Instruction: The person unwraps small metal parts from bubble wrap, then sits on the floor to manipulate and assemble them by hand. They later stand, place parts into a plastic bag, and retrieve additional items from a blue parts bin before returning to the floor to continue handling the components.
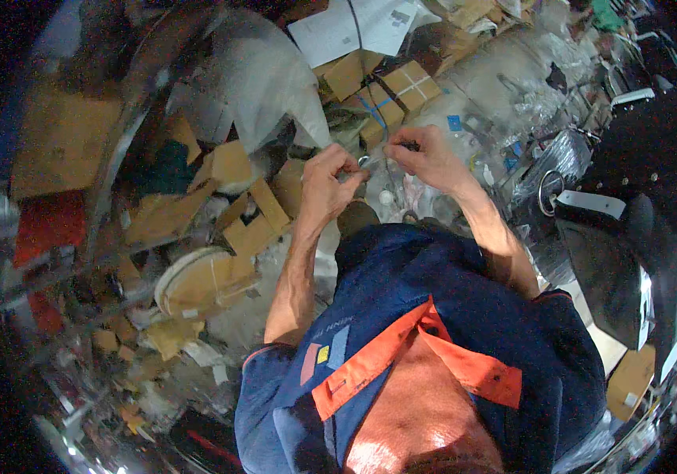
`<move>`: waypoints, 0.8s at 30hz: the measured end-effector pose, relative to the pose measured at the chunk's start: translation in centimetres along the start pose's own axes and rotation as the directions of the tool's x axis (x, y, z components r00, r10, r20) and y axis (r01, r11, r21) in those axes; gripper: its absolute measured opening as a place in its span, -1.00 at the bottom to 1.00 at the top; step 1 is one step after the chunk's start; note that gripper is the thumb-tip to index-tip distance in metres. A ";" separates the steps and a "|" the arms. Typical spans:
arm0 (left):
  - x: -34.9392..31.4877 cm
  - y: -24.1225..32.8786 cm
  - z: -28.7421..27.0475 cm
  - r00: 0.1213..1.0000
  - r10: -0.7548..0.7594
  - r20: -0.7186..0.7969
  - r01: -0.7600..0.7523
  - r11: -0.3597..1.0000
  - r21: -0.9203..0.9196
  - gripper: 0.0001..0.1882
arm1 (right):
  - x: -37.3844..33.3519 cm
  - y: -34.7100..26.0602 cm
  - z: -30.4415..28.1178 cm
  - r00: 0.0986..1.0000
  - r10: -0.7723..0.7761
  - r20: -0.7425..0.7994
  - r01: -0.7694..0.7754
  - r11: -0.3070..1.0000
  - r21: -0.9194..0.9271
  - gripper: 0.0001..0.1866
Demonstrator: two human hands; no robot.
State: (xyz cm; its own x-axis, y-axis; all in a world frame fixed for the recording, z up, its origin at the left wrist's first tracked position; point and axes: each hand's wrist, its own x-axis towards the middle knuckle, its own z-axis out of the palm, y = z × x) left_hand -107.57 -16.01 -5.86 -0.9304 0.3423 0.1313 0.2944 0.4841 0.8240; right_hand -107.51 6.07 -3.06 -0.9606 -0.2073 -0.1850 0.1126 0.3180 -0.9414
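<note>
Both my hands are raised in front of my body, a small gap between their fingertips. My left hand (328, 183) is closed in a pinch, with a small shiny ring-like piece (363, 161) at its fingertips; its kind is too small to tell. Thumb and fingers of my right hand (431, 158) are also pressed together. A thin dark cord (358, 39) hangs from the top of the view and runs down to the right fingertips. Something dark shows inside the curl of those fingers, partly hidden.
Opened cardboard boxes (255, 217) and crumpled clear plastic film (504, 87) lie heaped below and around me. Taped cartons (408, 85) sit beyond my hands. On the right stands a dark panel with a metal ring (550, 193). A round tan disc (205, 282) lies at left.
</note>
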 end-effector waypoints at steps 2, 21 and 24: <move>2.4 -0.7 -1.5 0.995 0.100 0.010 -0.100 0.995 -0.008 -0.85 | 1.8 -0.7 -0.3 0.997 -0.047 -0.054 0.040 0.992 -0.116 -0.77; 13.7 -4.4 -5.5 0.799 0.374 0.471 -0.368 0.923 -0.108 -0.84 | 9.5 -3.5 1.9 0.969 0.007 -0.245 -0.022 0.998 -0.057 -0.72; 13.2 -4.6 -5.1 0.823 0.384 0.419 -0.317 0.922 -0.222 -0.83 | 9.6 -3.4 1.8 0.969 0.049 -0.243 -0.054 0.998 -0.018 -0.71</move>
State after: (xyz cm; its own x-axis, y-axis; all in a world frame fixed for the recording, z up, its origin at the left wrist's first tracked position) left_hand -122.35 -17.83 -5.09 -0.5608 0.8052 0.1930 0.5176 0.1589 0.8408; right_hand -116.69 1.30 -2.11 -0.9869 0.0397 -0.1563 0.1603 0.3450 -0.9248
